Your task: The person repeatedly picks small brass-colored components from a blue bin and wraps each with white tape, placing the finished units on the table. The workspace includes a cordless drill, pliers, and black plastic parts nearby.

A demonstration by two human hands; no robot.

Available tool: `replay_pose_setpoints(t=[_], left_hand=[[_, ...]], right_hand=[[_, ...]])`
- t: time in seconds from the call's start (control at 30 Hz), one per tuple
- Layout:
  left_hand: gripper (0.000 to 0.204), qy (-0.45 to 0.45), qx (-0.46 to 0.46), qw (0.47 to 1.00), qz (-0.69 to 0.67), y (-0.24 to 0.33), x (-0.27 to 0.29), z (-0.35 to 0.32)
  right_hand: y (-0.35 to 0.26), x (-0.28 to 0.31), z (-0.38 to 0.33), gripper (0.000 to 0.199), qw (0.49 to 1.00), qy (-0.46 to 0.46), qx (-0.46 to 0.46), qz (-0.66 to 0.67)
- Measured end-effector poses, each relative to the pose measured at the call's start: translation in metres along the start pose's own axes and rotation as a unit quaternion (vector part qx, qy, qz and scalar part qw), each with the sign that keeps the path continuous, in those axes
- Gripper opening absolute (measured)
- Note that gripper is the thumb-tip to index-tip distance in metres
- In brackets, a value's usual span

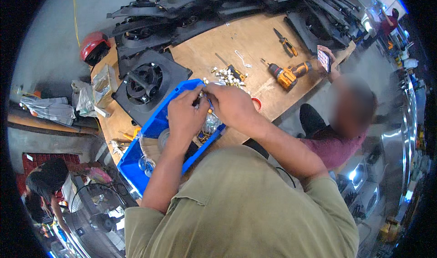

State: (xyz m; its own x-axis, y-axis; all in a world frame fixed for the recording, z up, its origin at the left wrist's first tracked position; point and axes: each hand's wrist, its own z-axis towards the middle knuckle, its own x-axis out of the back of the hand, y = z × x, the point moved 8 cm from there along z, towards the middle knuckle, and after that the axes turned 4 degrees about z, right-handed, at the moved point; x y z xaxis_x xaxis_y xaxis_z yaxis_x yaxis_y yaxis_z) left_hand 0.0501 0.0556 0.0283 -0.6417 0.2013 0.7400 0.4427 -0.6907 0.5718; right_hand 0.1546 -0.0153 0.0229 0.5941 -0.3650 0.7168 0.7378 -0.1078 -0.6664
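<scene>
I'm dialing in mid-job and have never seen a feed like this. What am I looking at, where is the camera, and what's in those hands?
One wide fisheye camera on the worker's head looks down, so straight edges bend. No machine: both arms are the worker's own. The left hand and right hand meet over a blue plastic bin, pinching something small between the fingertips; I cannot tell what. On the wooden workbench lie an orange cordless drill, pliers, a pile of small metal fittings and black fan shrouds. A seated person to the right holds a phone.

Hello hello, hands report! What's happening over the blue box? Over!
Left hand and right hand pinching a small part together, too small to identify. Over blue bin of small hardware. Nothing blocking.
</scene>
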Motion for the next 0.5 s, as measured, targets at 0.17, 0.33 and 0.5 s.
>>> replay_pose_setpoints(t=[0.17, 0.33, 0.5], left_hand=[[0.029, -0.035, 0.009, 0.999, 0.013, 0.009, -0.011, 0.022], [0.025, -0.061, 0.063, 0.996, -0.004, 0.005, -0.013, 0.042], [0.025, -0.121, 0.048, 0.992, 0.000, -0.002, -0.036, 0.071]], right_hand=[[0.016, 0.015, 0.019, 0.018, 0.999, -0.022, -0.011, -0.042], [0.031, 0.015, 0.036, 0.021, 0.999, -0.031, -0.014, -0.022], [0.055, 0.015, 0.046, 0.020, 1.000, -0.027, 0.012, -0.008]])
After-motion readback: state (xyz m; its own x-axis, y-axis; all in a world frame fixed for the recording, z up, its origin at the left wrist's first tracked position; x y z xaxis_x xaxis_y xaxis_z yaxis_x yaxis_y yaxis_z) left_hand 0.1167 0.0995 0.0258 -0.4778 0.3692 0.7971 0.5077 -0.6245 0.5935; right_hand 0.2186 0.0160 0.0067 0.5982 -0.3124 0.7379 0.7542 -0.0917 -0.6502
